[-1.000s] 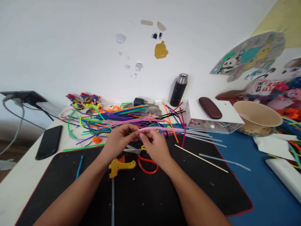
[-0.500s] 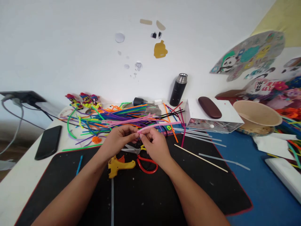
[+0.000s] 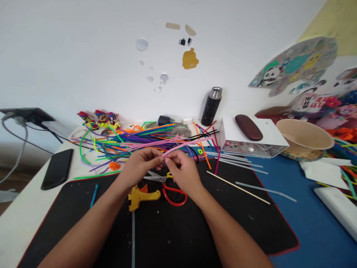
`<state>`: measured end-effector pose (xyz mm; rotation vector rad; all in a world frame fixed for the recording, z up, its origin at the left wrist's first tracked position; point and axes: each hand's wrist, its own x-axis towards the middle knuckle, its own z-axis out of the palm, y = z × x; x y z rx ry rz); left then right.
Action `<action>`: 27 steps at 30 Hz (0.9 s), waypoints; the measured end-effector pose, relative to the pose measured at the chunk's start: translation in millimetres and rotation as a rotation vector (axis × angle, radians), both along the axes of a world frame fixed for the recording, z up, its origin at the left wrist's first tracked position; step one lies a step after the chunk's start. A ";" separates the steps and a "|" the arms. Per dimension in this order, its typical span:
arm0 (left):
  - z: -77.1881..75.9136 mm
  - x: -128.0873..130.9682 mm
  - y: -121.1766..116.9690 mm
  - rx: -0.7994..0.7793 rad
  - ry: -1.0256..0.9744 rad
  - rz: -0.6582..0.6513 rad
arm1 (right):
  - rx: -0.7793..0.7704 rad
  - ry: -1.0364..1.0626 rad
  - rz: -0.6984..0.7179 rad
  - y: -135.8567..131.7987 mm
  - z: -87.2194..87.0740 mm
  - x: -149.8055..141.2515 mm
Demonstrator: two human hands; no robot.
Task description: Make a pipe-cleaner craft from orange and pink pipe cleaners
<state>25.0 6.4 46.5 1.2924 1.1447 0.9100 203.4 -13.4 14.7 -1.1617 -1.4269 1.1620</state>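
My left hand (image 3: 145,163) and my right hand (image 3: 182,169) meet over the middle of the mat, thumbs and fingertips pinched together. Between them they grip a pink pipe cleaner (image 3: 192,142), whose free end runs out to the upper right; the gripped end is hidden by the fingers. Right below the hands lie scissors (image 3: 175,195) with red handles and partly spread blades. A yellow glue gun (image 3: 143,196) rests to their left with a translucent glue stick (image 3: 133,238) sticking out of it toward me.
Behind the hands spreads a pile of coloured pipe cleaners (image 3: 150,136). A black phone (image 3: 57,168) lies left. A black thermos (image 3: 211,107), white box (image 3: 269,128) and beige bowl (image 3: 304,136) stand at the back right. Loose glue sticks (image 3: 242,163) and a wooden stick (image 3: 237,187) lie right.
The free end of the pink pipe cleaner has swung up slightly and drawn a little to the left. Both hands stay almost in place.
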 end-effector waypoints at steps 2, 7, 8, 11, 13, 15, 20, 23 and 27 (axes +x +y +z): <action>0.3 -0.4 0.2 -0.004 -0.016 0.014 | -0.014 0.022 0.018 -0.1 0.1 0.2; -1.5 -1.4 0.4 0.000 -0.007 0.002 | 0.000 -0.018 0.004 -0.7 1.7 0.5; -2.3 -1.6 0.5 0.002 0.002 -0.007 | 0.007 -0.035 -0.004 -0.6 1.9 0.5; -4.4 -3.0 0.7 0.016 0.043 -0.022 | 0.043 -0.068 -0.030 -0.1 1.3 0.3; -4.9 -4.3 0.5 0.039 0.084 -0.024 | 0.068 -0.082 -0.044 0.3 0.3 0.1; -4.4 -5.4 -0.1 0.073 0.127 -0.028 | 0.083 -0.091 -0.051 0.4 -0.3 0.1; -2.1 -3.2 -2.8 0.117 0.166 -0.029 | 0.086 -0.132 -0.056 -0.7 0.6 0.8; -1.9 -0.2 -3.2 0.097 0.137 -0.028 | 0.083 -0.145 -0.061 -0.9 0.2 0.7; -3.4 0.2 -1.4 0.071 0.111 -0.002 | 0.075 -0.125 -0.046 -0.6 -1.8 -0.3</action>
